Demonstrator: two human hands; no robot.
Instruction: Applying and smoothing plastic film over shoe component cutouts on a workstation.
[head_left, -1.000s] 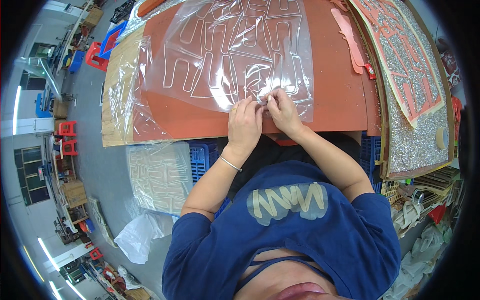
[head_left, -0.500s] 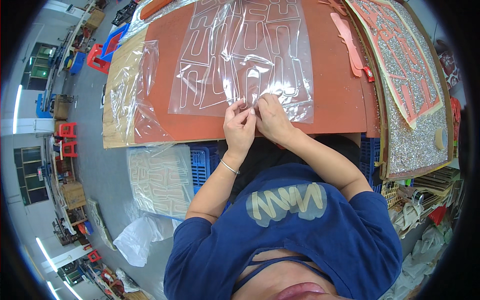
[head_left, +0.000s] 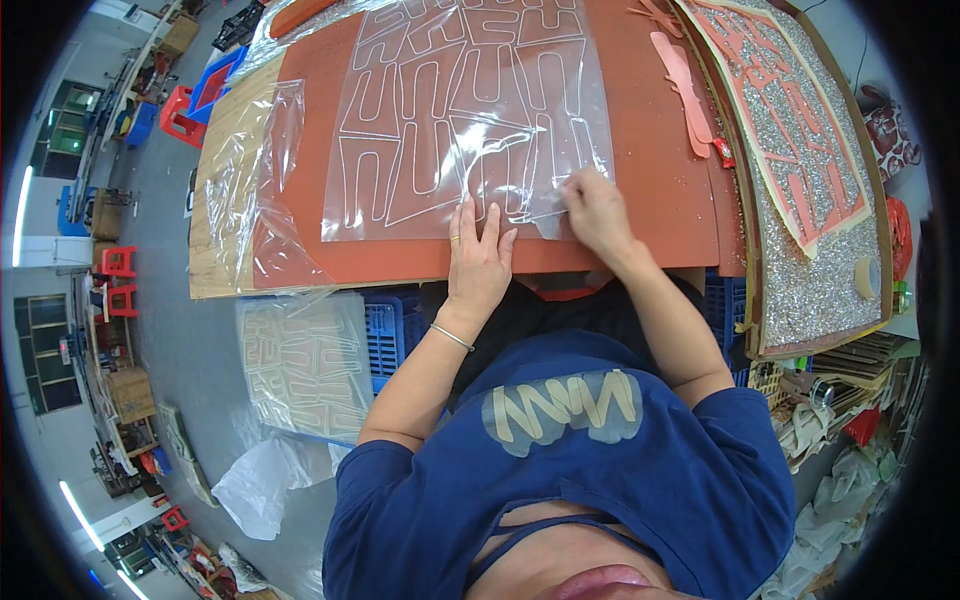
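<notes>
My two hands on the clear film

In the middle of the frame my left hand (head_left: 478,258) lies flat with fingers spread on the near edge of the transparent sheet (head_left: 465,110), which covers the orange board (head_left: 660,180); right of it, my right hand (head_left: 592,208) pinches the sheet's lower corner

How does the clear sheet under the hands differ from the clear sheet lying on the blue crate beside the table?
The clear sheet under the hands lies on the orange table mat, while the sheet on the blue crate sits lower, beside the table. The left hand presses the first flat and the right hand grips its near edge; nobody touches the second. The first looks glossy over orange, the second pale. Both carry similar cut outline shapes.
</notes>
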